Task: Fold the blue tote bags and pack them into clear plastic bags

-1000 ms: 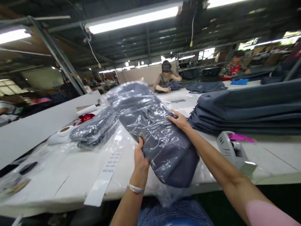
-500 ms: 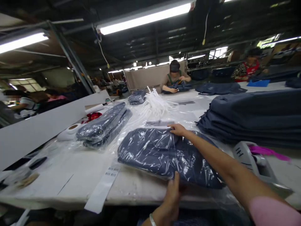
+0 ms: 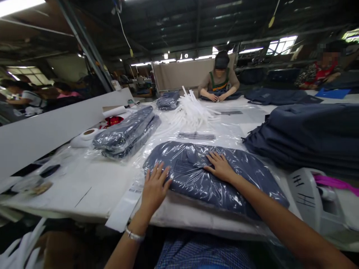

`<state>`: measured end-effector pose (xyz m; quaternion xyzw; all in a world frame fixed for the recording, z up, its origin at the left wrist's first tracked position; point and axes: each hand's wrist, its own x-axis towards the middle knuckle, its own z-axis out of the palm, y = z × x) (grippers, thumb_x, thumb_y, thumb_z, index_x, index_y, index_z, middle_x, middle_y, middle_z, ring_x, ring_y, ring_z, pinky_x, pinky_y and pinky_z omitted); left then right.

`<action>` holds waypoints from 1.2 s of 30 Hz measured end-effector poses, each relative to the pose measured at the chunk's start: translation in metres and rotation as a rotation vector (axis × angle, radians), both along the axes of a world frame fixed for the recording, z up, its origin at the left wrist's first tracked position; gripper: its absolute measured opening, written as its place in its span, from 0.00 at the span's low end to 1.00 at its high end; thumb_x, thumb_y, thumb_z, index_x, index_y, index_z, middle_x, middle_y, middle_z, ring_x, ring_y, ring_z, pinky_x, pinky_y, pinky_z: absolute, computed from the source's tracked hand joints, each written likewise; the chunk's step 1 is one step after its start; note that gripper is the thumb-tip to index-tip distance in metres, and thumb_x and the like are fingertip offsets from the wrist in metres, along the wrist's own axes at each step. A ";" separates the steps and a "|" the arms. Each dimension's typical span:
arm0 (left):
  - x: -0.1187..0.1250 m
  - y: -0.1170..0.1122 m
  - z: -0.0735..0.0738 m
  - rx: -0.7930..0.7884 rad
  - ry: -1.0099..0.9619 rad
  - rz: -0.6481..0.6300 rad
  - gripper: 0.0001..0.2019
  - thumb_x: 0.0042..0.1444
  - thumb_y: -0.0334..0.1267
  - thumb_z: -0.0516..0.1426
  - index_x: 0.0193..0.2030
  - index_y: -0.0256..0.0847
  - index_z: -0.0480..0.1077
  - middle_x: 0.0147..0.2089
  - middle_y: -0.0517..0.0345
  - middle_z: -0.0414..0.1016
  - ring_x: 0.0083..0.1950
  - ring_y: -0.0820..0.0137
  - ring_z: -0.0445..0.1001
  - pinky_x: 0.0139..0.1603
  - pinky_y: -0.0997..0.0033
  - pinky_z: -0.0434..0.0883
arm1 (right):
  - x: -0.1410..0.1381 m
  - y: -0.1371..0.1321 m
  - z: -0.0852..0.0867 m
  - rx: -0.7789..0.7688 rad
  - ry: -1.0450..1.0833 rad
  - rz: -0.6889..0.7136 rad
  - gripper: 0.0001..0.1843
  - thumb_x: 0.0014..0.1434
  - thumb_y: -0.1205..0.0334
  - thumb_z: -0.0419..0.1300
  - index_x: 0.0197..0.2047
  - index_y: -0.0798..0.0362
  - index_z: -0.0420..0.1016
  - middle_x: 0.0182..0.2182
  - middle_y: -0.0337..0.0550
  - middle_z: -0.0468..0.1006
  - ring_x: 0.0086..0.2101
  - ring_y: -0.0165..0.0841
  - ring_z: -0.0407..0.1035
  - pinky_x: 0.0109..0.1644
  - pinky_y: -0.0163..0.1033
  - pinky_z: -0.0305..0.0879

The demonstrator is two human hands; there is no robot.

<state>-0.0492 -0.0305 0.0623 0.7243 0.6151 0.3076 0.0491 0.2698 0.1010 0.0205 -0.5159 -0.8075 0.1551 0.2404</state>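
Note:
A dark blue fabric bag in clear plastic wrap lies flat along the near edge of the white table. My left hand rests with fingers spread on its left end. On the upper middle of the same bag lies my right hand, fingers apart and palm down. Just beyond is more clear plastic with a printed dark block. Under my left wrist, a white paper strip with printed labels hangs over the table edge.
Wrapped dark bags are stacked to the left. White strips lie in a bunch at the back. Unwrapped dark bags pile up on the right, behind a grey plastic holder with a magenta cloth. A co-worker sits opposite.
My left hand has moved up from below the bag's front edge onto its left end. My right hand has come off the far edge and now lies flat on top.

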 end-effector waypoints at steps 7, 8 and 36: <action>-0.071 -0.001 -0.036 0.055 -0.046 0.026 0.20 0.68 0.45 0.49 0.64 0.46 0.66 0.66 0.54 0.69 0.68 0.64 0.65 0.72 0.53 0.56 | -0.012 -0.055 0.041 0.179 0.224 0.039 0.24 0.65 0.52 0.55 0.60 0.53 0.73 0.59 0.52 0.73 0.61 0.46 0.63 0.67 0.57 0.55; -0.083 -0.011 -0.038 0.086 -0.079 0.143 0.20 0.68 0.45 0.49 0.63 0.45 0.66 0.65 0.53 0.70 0.66 0.65 0.67 0.70 0.57 0.60 | -0.021 -0.073 0.049 0.116 0.277 0.073 0.22 0.66 0.52 0.55 0.58 0.50 0.74 0.57 0.50 0.75 0.58 0.45 0.67 0.65 0.55 0.59; -0.176 -0.123 -0.029 -0.376 -0.962 0.556 0.34 0.45 0.52 0.69 0.55 0.34 0.72 0.49 0.44 0.80 0.43 0.59 0.79 0.42 0.65 0.76 | -0.306 -0.151 -0.029 -1.302 1.096 0.108 0.08 0.55 0.62 0.69 0.36 0.56 0.77 0.34 0.47 0.80 0.35 0.34 0.77 0.44 0.39 0.76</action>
